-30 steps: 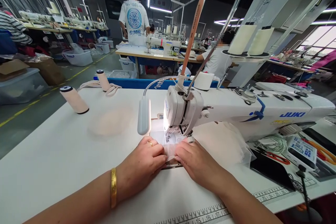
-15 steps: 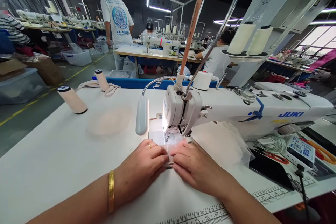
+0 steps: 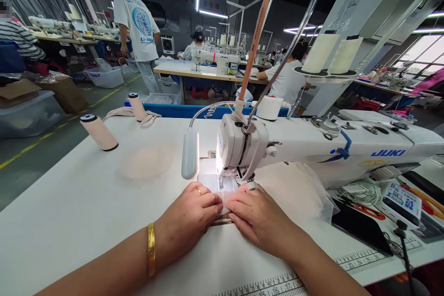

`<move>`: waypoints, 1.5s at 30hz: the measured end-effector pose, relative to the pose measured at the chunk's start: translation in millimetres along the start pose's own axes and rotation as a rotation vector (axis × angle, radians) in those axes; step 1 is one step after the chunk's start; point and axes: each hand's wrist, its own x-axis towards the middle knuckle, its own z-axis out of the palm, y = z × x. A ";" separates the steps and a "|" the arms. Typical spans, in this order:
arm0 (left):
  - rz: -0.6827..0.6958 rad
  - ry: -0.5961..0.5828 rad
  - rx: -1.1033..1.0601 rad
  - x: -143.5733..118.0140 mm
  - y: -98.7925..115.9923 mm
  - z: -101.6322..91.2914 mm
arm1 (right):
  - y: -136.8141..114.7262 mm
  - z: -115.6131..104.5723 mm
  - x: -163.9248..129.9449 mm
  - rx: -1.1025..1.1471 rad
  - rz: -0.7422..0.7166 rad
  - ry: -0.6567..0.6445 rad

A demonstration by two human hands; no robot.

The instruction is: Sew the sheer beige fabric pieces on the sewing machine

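— Where were the hands when you looked?

— I had both down flat on the white table (image 3: 86,203), right in front of the sewing machine (image 3: 312,148). My left hand (image 3: 189,219) lay with its fingers curled down and pressed together onto a small sheer fabric piece (image 3: 225,199); my right hand (image 3: 258,219) faced it, fingers likewise bent and pinning the same piece. The fingertips of the two hands nearly met over it.

— Pinching it or only pressing?

— I couldn't tell for sure. The fingers were closed down on the fabric, but whether any cloth sat between thumb and finger was hidden under the knuckles.

— And the fabric itself?

— It lay on the machine bed just below the presser foot (image 3: 229,176), lit by the gooseneck lamp (image 3: 190,159) to the left of the needle head. Its near edge was under my fingertips.

— Anything else about?

— A thread cone (image 3: 99,132) lay tilted on the far left of the table, a second one (image 3: 138,106) behind it. More sheer fabric (image 3: 298,189) was heaped under the machine arm to the right, and a printed ruler (image 3: 277,284) ran along the table's near edge. A person in a white T-shirt (image 3: 140,23) stood in the aisle beyond.
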 end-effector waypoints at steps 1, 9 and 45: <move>0.004 0.005 0.004 0.3 -1.4 0.5 | 0.8 1.2 0.4 -0.007 -0.001 0.009; 0.016 0.028 0.012 -0.6 -6.4 0.8 | 1.3 8.0 1.3 -0.050 -0.022 0.087; -0.400 -0.233 0.199 17.1 -11.7 -13.4 | 6.2 18.0 7.2 0.016 0.020 0.218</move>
